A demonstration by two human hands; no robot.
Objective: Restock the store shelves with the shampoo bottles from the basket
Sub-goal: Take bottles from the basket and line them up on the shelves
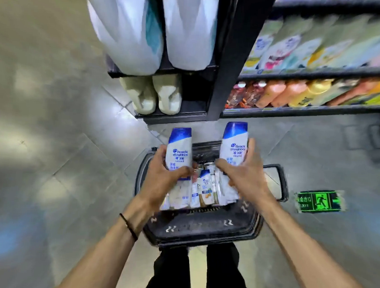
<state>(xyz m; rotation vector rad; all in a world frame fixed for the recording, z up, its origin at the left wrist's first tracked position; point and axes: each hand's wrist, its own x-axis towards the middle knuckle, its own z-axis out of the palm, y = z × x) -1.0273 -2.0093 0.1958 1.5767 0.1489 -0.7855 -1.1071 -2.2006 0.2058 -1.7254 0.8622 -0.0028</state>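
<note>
A black plastic basket [204, 227] sits on the floor in front of my feet, with several shampoo bottles [205, 186] lying inside. My left hand [160, 179] grips a white shampoo bottle with a blue cap [179, 148], held upright above the basket's left side. My right hand [245, 175] grips a second white and blue bottle [233, 144], upright above the basket's right side. The black store shelves [309, 74] rise just beyond the basket, to the right.
The right shelves hold rows of colourful bottles [297, 94] and pouches [288, 47]. A black shelf end [228, 57] stands straight ahead, with large white packs [186, 29] on the unit to its left. A green exit sign [319, 201] is stuck on the grey tiled floor.
</note>
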